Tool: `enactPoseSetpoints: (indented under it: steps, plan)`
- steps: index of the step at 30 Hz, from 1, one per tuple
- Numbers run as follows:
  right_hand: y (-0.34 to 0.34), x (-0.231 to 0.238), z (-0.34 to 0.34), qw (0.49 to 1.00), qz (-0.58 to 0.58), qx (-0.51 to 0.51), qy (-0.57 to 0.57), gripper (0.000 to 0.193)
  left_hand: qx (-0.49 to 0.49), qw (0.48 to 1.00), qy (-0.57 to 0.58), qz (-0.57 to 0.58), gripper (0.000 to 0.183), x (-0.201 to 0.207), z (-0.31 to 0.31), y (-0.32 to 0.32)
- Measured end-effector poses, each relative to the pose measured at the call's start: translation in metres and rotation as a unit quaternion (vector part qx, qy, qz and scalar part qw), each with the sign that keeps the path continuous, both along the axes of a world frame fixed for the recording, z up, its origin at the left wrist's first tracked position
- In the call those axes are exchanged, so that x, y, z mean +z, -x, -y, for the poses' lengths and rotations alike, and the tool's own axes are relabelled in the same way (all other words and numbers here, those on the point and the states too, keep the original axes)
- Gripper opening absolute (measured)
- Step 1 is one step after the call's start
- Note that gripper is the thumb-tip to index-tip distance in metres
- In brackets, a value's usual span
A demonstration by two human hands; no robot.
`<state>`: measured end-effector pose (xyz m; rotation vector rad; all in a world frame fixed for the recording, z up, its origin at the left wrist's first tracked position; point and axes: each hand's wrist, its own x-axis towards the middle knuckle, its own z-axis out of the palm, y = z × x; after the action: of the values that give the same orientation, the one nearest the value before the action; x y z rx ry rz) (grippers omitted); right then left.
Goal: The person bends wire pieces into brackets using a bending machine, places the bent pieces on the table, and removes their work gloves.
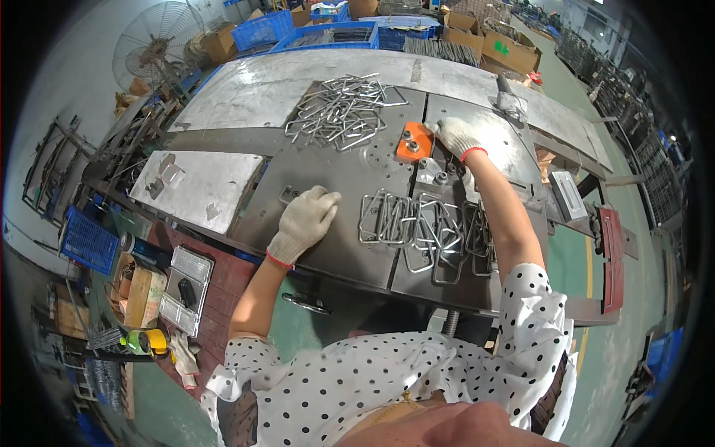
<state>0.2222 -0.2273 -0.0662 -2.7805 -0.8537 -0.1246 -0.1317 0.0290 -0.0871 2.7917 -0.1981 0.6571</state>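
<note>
My left hand (pixel 304 222), in a white knit glove with a red cuff, rests on the dark steel work surface (pixel 279 249). Its fingers are curled, and whatever they may hold is hidden. A small metal fitting (pixel 287 195) sits beside it. Farther off, my right hand (pixel 456 137), gloved alike, reaches to the right edge of an orange block (pixel 414 142) with bolts on it. The right fingers are closed together there; what is between them cannot be made out. Round metal fittings (pixel 441 177) stand just nearer than the block.
Bent metal rod loops (pixel 387 218) lie in a group near the front edge. A larger heap of bent rods (pixel 339 112) is at the back. Left of the surface are a pale metal plate (pixel 197 190) and an open metal case (pixel 186 290). Blue crates (pixel 328 36) stand behind.
</note>
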Motion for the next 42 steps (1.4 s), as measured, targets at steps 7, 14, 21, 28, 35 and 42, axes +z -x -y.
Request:
enactPoseSetpoints:
  steps: [7,14,21,28,35,42]
  plan:
    - [0.093,0.084,0.063,0.989,0.082,0.090,-0.086,0.053,0.020,0.998,-0.043,0.033,0.050,-0.007,-0.002,-0.001]
    - [0.157,0.040,0.120,0.994,-0.011,0.100,-0.046,0.046,0.024,0.998,-0.048,0.018,0.046,-0.006,-0.002,-0.004]
    - [0.169,0.033,0.156,0.978,0.106,0.114,-0.135,0.032,0.060,0.993,-0.097,-0.041,0.043,0.016,0.016,-0.005]
    - [0.227,0.035,0.174,0.966,0.073,0.173,-0.179,0.051,-0.138,0.961,0.238,0.010,0.044,0.033,0.116,-0.044]
    - [0.272,0.041,0.148,0.342,-0.508,0.174,-0.771,0.057,-0.195,0.918,0.338,-0.075,0.035,0.080,0.234,-0.102]
    - [0.276,0.034,0.132,0.237,-0.427,0.212,-0.846,0.066,-0.163,0.966,0.201,0.005,0.044,0.100,0.240,-0.144]
